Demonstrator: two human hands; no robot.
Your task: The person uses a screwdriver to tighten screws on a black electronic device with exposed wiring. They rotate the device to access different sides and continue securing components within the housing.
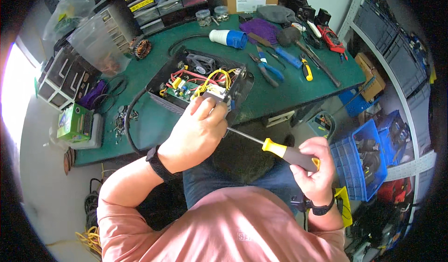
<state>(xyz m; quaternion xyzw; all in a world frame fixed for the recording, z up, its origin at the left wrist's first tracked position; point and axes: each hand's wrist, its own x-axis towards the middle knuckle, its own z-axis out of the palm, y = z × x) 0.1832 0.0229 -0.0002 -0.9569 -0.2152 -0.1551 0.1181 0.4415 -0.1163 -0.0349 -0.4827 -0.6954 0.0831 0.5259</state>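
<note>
An open black electronics enclosure (164, 94) with a circuit board, a fan and red and yellow wires sits on the green bench. My left hand (199, 129) has its fingers curled on a dark part (211, 95) at the enclosure's front right; what exactly it grips is partly hidden. My right hand (313, 168) grips a yellow-and-black screwdriver (275, 148), its shaft reaching up-left to beside my left fingers, where the tip is out of sight. A thick black cable (129, 129) runs from the enclosure down over the bench.
Pliers (268, 70), a blue-and-white connector (228, 38), other hand tools and a purple cloth (255, 28) lie along the back and right. Loose screws (122, 121), a green box (73, 122) and parts drawers (163, 7) are on the bench. Blue crates (354, 159) stand at the right, below bench height.
</note>
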